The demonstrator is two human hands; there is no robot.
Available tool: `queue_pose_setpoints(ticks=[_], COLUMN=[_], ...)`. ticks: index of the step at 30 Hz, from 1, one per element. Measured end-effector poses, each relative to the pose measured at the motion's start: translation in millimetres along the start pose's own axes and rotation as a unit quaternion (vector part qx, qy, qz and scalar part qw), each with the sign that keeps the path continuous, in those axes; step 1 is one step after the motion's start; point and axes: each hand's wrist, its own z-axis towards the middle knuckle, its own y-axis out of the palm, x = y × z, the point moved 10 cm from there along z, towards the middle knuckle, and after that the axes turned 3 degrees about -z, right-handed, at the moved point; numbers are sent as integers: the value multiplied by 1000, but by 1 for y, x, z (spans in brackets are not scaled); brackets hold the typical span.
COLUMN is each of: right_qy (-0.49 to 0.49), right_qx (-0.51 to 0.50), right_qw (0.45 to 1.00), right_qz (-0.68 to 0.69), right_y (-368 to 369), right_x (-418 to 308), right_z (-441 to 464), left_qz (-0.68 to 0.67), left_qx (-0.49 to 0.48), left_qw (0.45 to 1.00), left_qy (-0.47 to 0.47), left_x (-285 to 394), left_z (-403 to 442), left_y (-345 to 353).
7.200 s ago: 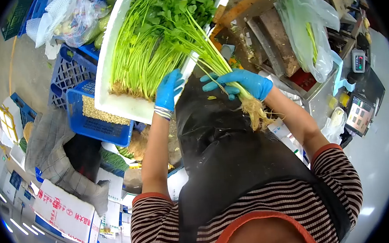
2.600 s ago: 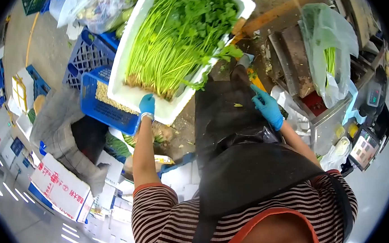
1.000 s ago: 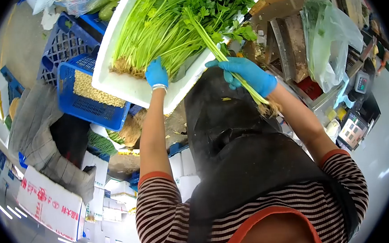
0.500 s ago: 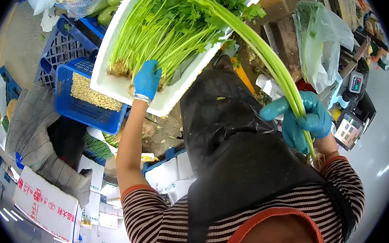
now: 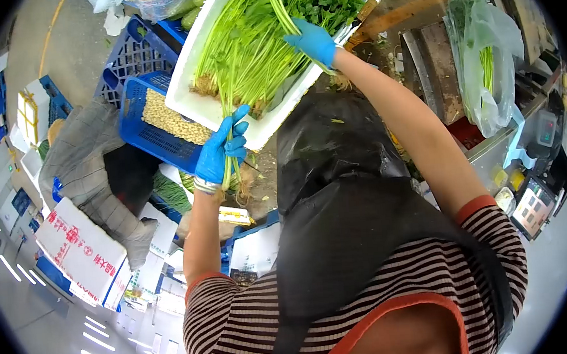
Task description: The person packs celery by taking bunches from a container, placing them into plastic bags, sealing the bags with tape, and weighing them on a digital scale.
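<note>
Just changed: the blue-gloved L hand (image 5: 215, 155), ½ s ago down among the roots in the white foam box (image 5: 270, 126), is now just outside the box's near edge, closed round a few thin green root-on stalks (image 5: 226, 95). Their roots hang below the fist; upper ends lie back over the pile. The blue-gloved R hand (image 5: 314, 41) has come from beside the R shoulder, where it held a bunch up, to over the box's R edge. It's closed on a slim pale-green stalk bunch (image 5: 276, 3), though some fingers are hidden; root end sticks out by the wrist, tops run fwd over the box. So both hands are loaded at once, R bunch back above the pile.

Containers: foam box holds a big leafy green pile (image 5: 255, 54), roots twd the near edge, leaves twd the far R corner. Bare floor shows along the near edge. Left of it, a blue plastic basket (image 5: 163, 148) w/ small pale kernels (image 5: 173, 119), type unclear; behind that, a blue lattice crate (image 5: 135, 50), contents n/a from here. Well to the R, a clear plastic bag (image 5: 507, 36) w/ some green stalks (image 5: 488, 69) inside.
</note>
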Motion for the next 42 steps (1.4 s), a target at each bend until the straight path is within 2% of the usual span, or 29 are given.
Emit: queue_pose_setpoints(ticks=[1, 3, 4, 6, 7, 8, 9, 10, 11, 12, 15, 18, 20, 22, 24, 25, 26, 27, 29, 30, 31, 32, 34, 35, 36, 37, 38, 40, 42], right_qy=[-44, 15, 8, -145, -162, -178, -19, 12, 31, 49, 84, 120, 85, 274, 281, 275, 266, 252, 256, 264, 286, 304, 274, 231, 210, 255, 259, 270, 236], right_qx=[60, 8, -10, -25, -125, -59, -114, -97, -83, -23, 95, 152, 230, 126, 166, 123, 78, 31, 9, 8, 10, 69, 166, 205, 262, 242, 266, 322, 426], right_qw=[967, 962, 961, 978, 973, 982, 992, 989, 995, 997, 992, 981, 965, 950, 873, 863, 851, 837, 803, 792, 805, 836, 856, 856, 842, 849, 816, 822, 785], right_qz=[-242, -272, -278, -146, -106, 1, 51, 115, 53, 49, -29, -3, -97, 79, 363, 406, 446, 484, 538, 550, 519, 452, 406, 414, 422, 393, 444, 385, 383], right_y=[-5, -1, 0, 21, 38, 4, -20, -21, -33, -55, -101, -129, -130, -146, -126, -119, -117, -112, -99, -104, -126, -150, -180, -205, -233, -264, -278, -335, -387], right_x=[-11, -8, -21, -13, -3, -25, -30, -2, 15, 29, 57, 102, 161, 173, 218, 227, 235, 245, 289, 317, 342, 383, 430, 447, 460, 465, 488, 522, 557], right_z=[-1, -8, -24, -48, -59, -100, -134, -151, -168, -193, -272, -356, -411, -487, -538, -557, -576, -591, -607, -619, -638, -652, -672, -685, -702, -729, -749, -793, -838], left_qz=[21, 61, 40, 89, 131, 173, 256, 278, 297, 362, 377, 459, 502, 518, 515, 523, 600, 588, 768, 727, 559, 636, 818, 826, 799, 741, 668, 397, 419], left_qx=[24, 52, -12, -52, -14, 33, -19, -57, -12, -64, -188, -167, -190, -195, -196, -191, -231, -240, -339, -336, -194, -232, -284, -298, -288, -265, -232, -119, -134], left_qw=[998, 989, 992, 982, 975, 964, 948, 940, 935, 904, 897, 863, 836, 829, 832, 828, 757, 769, 490, 565, 806, 734, 471, 449, 506, 610, 706, 895, 883], left_qy=[45, 123, 122, 160, 181, 198, 188, 188, 195, 219, 131, 130, 116, 80, 60, 61, 112, 77, 238, 200, 10, 64, 170, 166, 152, 91, 38, -163, -166], left_x=[1, -1, -4, -6, -3, -4, -5, -9, -14, -18, -56, -97, -132, -167, -218, -245, -273, -300, -372, -406, -423, -452, -516, -540, -542, -549, -555, -593, -617], left_z=[-12, -28, -30, -28, -19, -7, 10, 29, 44, 63, 110, 149, 166, 181, 187, 191, 194, 212, 203, 212, 254, 265, 251, 255, 282, 299, 315, 317, 315], left_y=[2, 12, 15, 38, 42, 53, 71, 90, 102, 120, 163, 191, 205, 213, 223, 228, 239, 235, 273, 277, 247, 257, 288, 293, 282, 275, 269, 259, 264])
